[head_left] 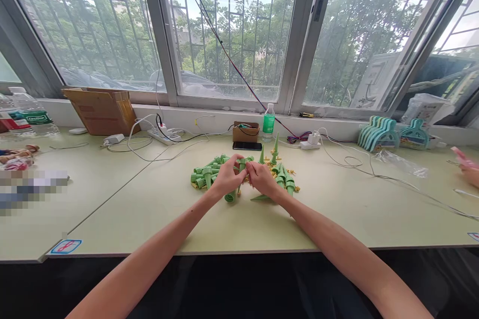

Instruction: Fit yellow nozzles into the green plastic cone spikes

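Both hands meet over the middle of the table. My left hand (pixel 229 177) is closed around a green plastic spike (pixel 242 163), its pointed end down. Against the side of that piece, my right hand (pixel 261 178) is pinched shut; whatever its fingertips hold is hidden. To the left lies a pile of green hollow plastic pieces (pixel 206 175). A short green tube (pixel 229 196) rests just below my left hand. On the right are several green spikes (pixel 286 179), mixed with small yellow parts (pixel 297 189). Two more green spikes stand upright behind them, one being the taller spike (pixel 276 150).
Behind the pieces are a black phone (pixel 247 146), a small cardboard box (pixel 246 132) and a green-labelled bottle (pixel 268 122). White cables and a power strip (pixel 164 134) lie left; teal plastic hangers (pixel 378 134) stand right. Another person's hand (pixel 467 169) shows at the right edge.
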Available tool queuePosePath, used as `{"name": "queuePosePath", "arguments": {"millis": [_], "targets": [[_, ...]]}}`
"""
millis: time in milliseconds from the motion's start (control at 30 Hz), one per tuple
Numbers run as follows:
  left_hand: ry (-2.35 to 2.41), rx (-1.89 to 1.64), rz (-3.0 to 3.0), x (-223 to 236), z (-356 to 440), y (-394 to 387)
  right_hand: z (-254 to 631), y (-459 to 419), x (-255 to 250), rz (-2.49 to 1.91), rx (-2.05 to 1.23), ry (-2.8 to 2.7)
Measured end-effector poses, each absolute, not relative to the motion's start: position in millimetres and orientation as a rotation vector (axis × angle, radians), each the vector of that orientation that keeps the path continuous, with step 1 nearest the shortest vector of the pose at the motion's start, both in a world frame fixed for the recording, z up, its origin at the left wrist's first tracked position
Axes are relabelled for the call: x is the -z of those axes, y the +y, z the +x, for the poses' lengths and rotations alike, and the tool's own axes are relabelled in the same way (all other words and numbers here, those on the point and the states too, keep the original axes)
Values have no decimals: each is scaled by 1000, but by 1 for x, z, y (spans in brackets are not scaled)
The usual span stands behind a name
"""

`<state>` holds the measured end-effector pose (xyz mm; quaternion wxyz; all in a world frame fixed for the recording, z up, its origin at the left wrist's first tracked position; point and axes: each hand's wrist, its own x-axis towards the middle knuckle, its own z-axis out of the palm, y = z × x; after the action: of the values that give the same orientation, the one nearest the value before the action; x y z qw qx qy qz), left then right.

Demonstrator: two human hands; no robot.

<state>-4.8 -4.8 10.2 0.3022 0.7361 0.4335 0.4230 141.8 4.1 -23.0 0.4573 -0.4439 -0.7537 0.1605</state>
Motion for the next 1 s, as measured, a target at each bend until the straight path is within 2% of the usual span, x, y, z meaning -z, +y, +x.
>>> {"name": "queuePosePath", "arguments": {"millis": [1000], "targets": [[1153,-1121,1949,-10,-4,-5,142,3,22,-1110,-406,-1864]]}}
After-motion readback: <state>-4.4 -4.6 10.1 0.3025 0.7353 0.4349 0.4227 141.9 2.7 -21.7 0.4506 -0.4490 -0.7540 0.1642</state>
